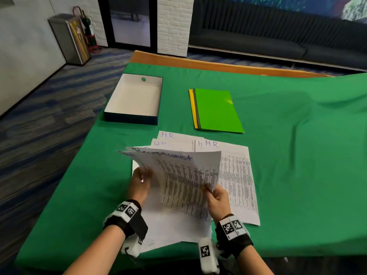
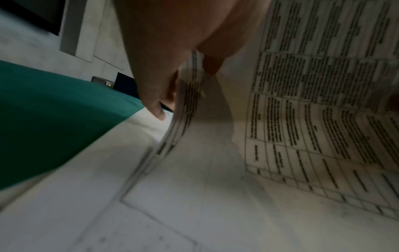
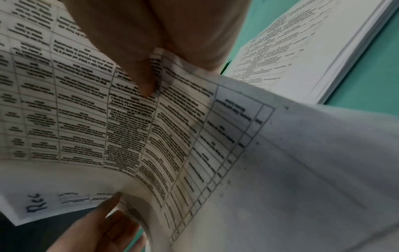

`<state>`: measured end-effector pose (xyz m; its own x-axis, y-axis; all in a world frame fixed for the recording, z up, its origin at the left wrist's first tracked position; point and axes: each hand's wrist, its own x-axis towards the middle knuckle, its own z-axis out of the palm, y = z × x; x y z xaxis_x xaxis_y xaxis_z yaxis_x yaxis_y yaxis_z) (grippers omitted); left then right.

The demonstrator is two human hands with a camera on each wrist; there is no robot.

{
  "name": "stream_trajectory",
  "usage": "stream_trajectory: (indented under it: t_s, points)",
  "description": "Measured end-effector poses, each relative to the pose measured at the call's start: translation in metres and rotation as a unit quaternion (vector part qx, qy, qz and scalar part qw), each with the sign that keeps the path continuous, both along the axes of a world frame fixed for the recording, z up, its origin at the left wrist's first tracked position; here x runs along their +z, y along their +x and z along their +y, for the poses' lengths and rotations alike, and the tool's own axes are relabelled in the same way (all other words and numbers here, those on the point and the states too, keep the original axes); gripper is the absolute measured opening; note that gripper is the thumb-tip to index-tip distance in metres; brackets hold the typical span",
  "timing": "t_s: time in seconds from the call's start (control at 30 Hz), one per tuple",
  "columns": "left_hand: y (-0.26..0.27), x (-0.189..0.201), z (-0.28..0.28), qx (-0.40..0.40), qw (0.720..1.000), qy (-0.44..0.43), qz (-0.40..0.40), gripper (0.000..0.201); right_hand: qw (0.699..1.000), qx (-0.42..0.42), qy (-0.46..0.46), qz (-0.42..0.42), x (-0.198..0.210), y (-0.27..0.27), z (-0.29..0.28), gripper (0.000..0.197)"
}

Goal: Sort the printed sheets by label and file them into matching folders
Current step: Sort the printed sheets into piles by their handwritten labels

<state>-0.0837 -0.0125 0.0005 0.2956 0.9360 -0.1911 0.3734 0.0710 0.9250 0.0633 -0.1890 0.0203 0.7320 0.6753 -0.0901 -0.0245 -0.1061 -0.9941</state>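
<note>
A printed sheet headed "Receptionist" (image 1: 178, 175) is lifted and curled above a pile of sheets (image 1: 174, 231) at the table's near edge. My left hand (image 1: 143, 175) pinches the left edge of a few lifted sheets (image 2: 187, 95) between thumb and fingers. At the sheet's right edge (image 3: 172, 95), my right hand (image 1: 207, 190) pinches it between thumb and fingers. Sheets headed "H.R." (image 1: 236, 175) lie fanned just behind and to the right. Beyond them sits a stack of folders (image 1: 217, 110), green on top with grey and yellow beneath, all closed.
An open, empty white-lined box (image 1: 135, 96) with dark sides stands at the far left of the green tablecloth (image 1: 297, 155). The table's wooden far edge (image 1: 218, 65) shows past the cloth. Carpeted floor drops away on the left.
</note>
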Motion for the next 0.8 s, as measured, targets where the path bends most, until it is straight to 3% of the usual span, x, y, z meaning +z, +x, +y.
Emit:
stream_trajectory:
  t_s: [0.13,0.37,0.5,0.8]
  points:
    - [-0.003,0.006,0.011,0.047,0.997,0.034,-0.047,0.021,0.997,-0.065,0.004,0.051,0.006,0.009,-0.004,0.016]
    - [0.0,0.03,0.015,0.101,0.982,-0.039,-0.153,0.031,0.984,-0.123,-0.023,0.13,0.01,0.031,-0.012,0.018]
    - [-0.003,0.036,0.01,0.123,0.973,-0.074,-0.182,0.04,0.981,-0.116,-0.024,0.151,0.008,0.035,-0.017,0.019]
    - [-0.008,0.038,0.007,0.121,0.959,-0.103,-0.233,0.039,0.979,-0.094,-0.061,0.17,-0.006,0.03,-0.024,0.02]
